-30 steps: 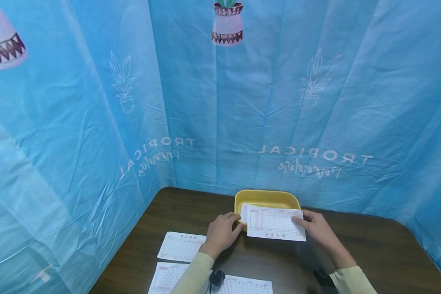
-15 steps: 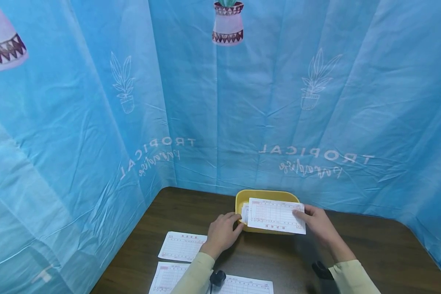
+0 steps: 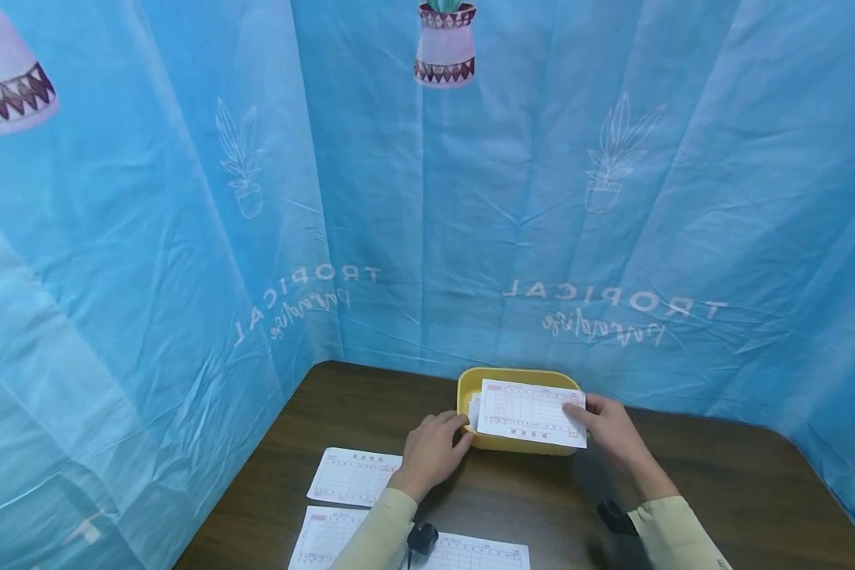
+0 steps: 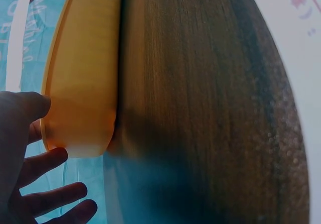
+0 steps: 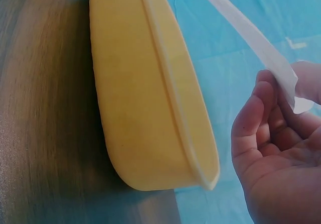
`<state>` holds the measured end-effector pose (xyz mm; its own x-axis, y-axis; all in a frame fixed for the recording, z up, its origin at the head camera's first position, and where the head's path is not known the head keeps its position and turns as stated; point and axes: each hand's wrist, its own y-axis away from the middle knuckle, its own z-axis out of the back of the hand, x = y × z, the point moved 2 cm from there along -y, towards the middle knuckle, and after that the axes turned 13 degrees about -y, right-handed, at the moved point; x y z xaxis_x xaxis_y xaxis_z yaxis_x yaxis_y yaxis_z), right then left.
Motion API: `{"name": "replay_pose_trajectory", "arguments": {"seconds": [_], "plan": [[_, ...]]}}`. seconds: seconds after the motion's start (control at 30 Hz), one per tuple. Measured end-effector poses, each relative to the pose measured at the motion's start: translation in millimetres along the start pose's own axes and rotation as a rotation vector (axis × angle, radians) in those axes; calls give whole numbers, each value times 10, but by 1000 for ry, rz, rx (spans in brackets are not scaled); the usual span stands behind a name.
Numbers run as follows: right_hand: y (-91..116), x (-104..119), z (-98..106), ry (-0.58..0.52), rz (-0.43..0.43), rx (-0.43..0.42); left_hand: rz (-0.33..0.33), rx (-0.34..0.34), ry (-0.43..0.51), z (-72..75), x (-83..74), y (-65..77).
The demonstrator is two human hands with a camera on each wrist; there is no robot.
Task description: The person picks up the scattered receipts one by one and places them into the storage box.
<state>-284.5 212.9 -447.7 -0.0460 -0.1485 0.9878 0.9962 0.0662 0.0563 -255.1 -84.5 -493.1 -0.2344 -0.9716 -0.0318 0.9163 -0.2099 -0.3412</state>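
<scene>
My right hand (image 3: 616, 431) pinches a white printed form (image 3: 530, 412) by its right edge, thumb on top and fingers beneath. In the right wrist view the form (image 5: 256, 38) appears nearly edge-on, a thin bent strip above the rim. Below it stands a yellow plastic bin (image 3: 520, 445), its mouth largely covered by the form in the head view. More white paper (image 3: 473, 412) shows inside, at the bin's left end. At the near left corner, my left hand (image 3: 433, 451) holds the bin's rim between thumb and index finger; its other fingers spread loosely in the left wrist view.
On the dark wooden table (image 3: 720, 483), one form (image 3: 352, 476) lies left of my left forearm. Another form (image 3: 321, 534) and a further one (image 3: 473, 552) lie nearer, partly hidden by the sleeve. Blue printed curtains (image 3: 541, 198) hang behind the bin and at the sides.
The form in my right hand has moved away from me, from the bin's near edge to over its mouth, then slightly left. My left hand has stayed at the rim.
</scene>
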Motion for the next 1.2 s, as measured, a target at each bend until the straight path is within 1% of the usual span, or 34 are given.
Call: {"name": "replay_pose_trajectory", "arguments": {"seconds": [0.2, 0.63, 0.77, 1.0, 1.2], "plan": [[-29, -34, -11, 16, -3, 3, 3, 6, -9, 2, -7, 1], [-132, -48, -11, 73, 36, 33, 25, 15, 20, 5, 15, 13], [-150, -56, -16, 65, 32, 18, 24, 15, 13, 3, 23, 18], [-170, -86, -20, 5, 34, 4, 28, 22, 12, -6, 22, 12], [-197, -118, -9, 39, 35, 3, 22, 30, 30, 6, -9, 2]]}}
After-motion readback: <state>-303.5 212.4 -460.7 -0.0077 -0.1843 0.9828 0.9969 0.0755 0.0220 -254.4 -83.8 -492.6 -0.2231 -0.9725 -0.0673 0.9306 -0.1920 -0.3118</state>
